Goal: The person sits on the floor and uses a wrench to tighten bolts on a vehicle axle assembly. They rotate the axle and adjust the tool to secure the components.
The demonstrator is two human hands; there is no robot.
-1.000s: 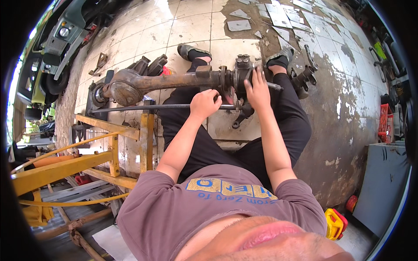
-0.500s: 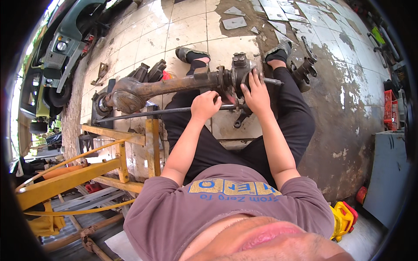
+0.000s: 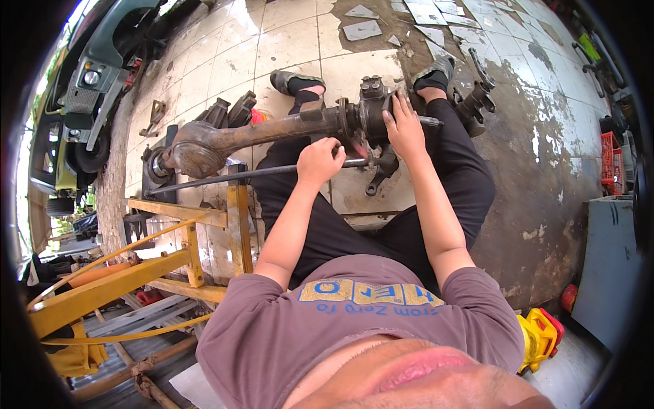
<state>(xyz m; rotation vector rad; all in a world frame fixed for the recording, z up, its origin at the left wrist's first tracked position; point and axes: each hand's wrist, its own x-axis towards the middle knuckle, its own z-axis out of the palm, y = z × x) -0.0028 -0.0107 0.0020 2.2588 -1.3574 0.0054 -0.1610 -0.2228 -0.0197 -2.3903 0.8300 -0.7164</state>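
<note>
A rusty vehicle axle (image 3: 266, 133) lies across in front of me, its round bulging housing at the left. My right hand (image 3: 407, 131), fingers stretched and close together, lies against the side of the steering knuckle (image 3: 372, 116) at the axle's right end. Just below the axle tube, my left hand (image 3: 320, 161) is closed with its fingers curled; whatever may be in it is hidden. A reddish blur shows between that hand and the knuckle. Beneath runs a long metal rod (image 3: 235, 177), which passes by the left hand toward a dark steering arm (image 3: 383, 174).
A yellow metal frame (image 3: 238, 235) stands at my left. Dark metal parts (image 3: 228, 111) lie behind the axle, with another part (image 3: 477, 102) beyond my right leg. A red crate (image 3: 611, 163) and grey cabinet (image 3: 603, 266) stand right; broken tiles (image 3: 362, 31) lie far off.
The view has shifted slightly. My right hand's fingers have drawn closer together on the knuckle. My left hand stays curled in nearly the same place.
</note>
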